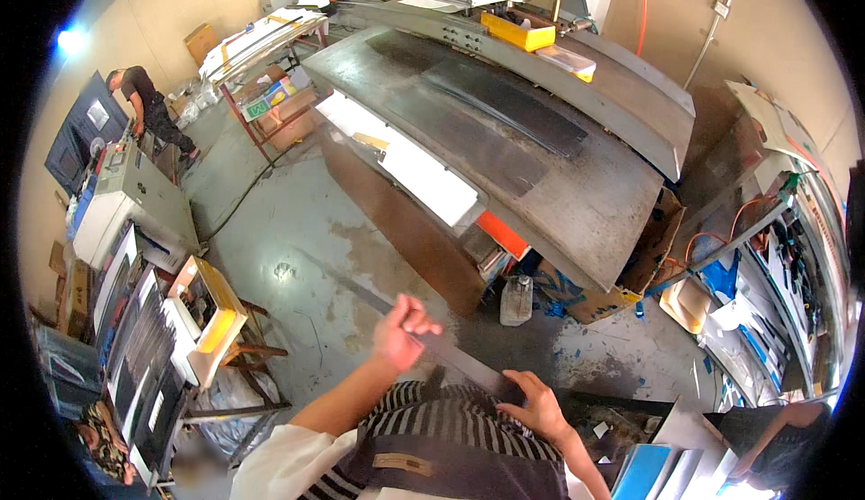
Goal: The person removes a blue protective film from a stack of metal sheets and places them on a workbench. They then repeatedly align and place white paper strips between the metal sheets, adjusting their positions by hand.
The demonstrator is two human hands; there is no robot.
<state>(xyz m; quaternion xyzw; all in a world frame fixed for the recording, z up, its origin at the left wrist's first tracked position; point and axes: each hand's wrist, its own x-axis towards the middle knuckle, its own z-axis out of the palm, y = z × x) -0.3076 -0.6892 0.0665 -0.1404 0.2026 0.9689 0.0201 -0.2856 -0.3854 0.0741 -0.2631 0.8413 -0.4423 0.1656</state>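
Observation:
A long, thin dark metal strip (360, 295) runs from the floor area at centre left down to my waist. My left hand (403, 331) is closed around its middle. My right hand (537, 404) grips its near end, close to my striped shirt and dark apron. The strip points away from me to the upper left, below the large grey machine table (577, 203).
Dark sheets (505, 104) lie on the machine table. A white plastic jug (515, 300) and a cardboard box (653, 248) stand on the floor beneath it. Stacked panels (144, 356) sit at left, racks at right. A person (149, 108) bends at far left; another's arm (784, 428) shows lower right.

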